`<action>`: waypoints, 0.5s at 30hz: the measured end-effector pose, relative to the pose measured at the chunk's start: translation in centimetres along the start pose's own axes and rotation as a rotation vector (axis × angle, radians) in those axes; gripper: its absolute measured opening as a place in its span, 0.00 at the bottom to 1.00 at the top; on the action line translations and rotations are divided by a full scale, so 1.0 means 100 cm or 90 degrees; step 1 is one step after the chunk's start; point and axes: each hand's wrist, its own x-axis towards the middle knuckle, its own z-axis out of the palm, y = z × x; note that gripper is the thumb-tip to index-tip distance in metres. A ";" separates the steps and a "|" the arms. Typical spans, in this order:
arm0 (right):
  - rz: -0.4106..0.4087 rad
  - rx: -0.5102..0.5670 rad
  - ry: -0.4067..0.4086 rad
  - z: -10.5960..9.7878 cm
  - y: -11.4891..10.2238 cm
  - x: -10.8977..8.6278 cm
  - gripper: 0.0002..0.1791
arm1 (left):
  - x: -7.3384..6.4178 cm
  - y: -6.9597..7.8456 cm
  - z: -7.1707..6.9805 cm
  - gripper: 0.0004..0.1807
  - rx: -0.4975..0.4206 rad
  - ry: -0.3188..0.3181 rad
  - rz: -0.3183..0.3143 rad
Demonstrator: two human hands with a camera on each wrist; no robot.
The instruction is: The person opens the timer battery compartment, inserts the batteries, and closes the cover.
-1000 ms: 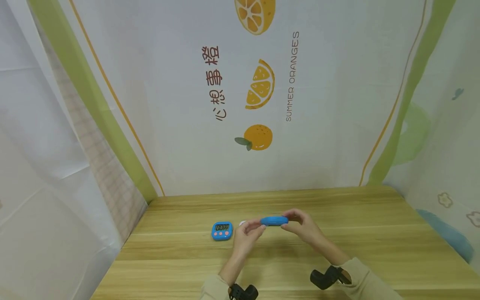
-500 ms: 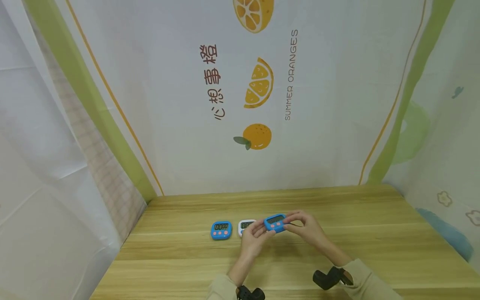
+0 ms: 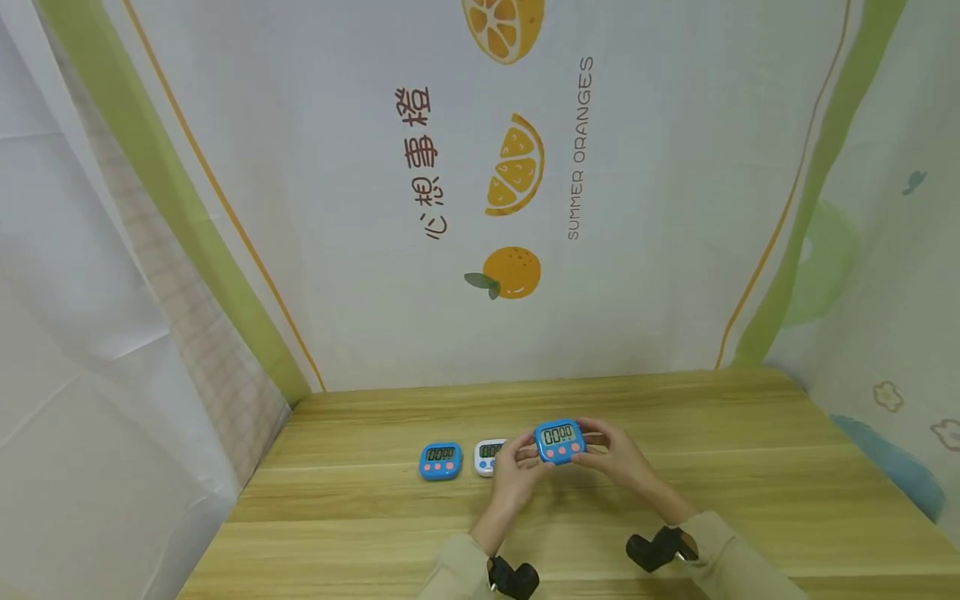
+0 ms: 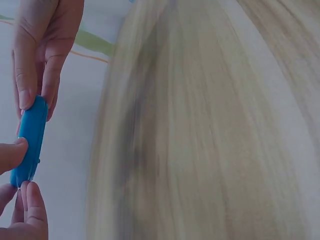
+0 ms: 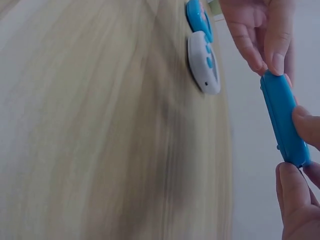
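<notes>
A blue digital timer (image 3: pixel 560 442) with pink buttons is held above the table, its screen reading 00 00 and tilted up toward the head camera. My left hand (image 3: pixel 516 471) pinches its left edge between thumb and fingers. On the opposite edge, my right hand (image 3: pixel 618 460) grips it the same way, thumb near the lower right button. From the right wrist view the timer (image 5: pixel 285 117) shows side-on, with fingers at both ends. Behind my left hand lies a white timer (image 3: pixel 486 458), its right part hidden by the fingers.
Another blue timer (image 3: pixel 441 462) with pink buttons lies face up to the left of the white one. The wooden table (image 3: pixel 360 533) ends at a hanging cloth (image 3: pixel 637 292) printed with oranges. Cloth also hangs along both sides.
The held timer has turned from edge-on to face up toward the head camera, its screen coming into sight. My left hand has shifted right, uncovering much of the white timer.
</notes>
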 end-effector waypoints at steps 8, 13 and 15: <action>0.000 -0.053 0.009 0.002 0.016 0.013 0.29 | 0.010 -0.014 0.009 0.25 0.029 0.046 0.016; 0.041 -0.080 0.024 0.005 0.024 0.017 0.28 | 0.014 -0.021 0.015 0.23 0.059 0.093 0.034; 0.069 -0.092 0.032 0.007 0.026 0.019 0.27 | 0.015 -0.022 0.017 0.23 0.090 0.106 0.039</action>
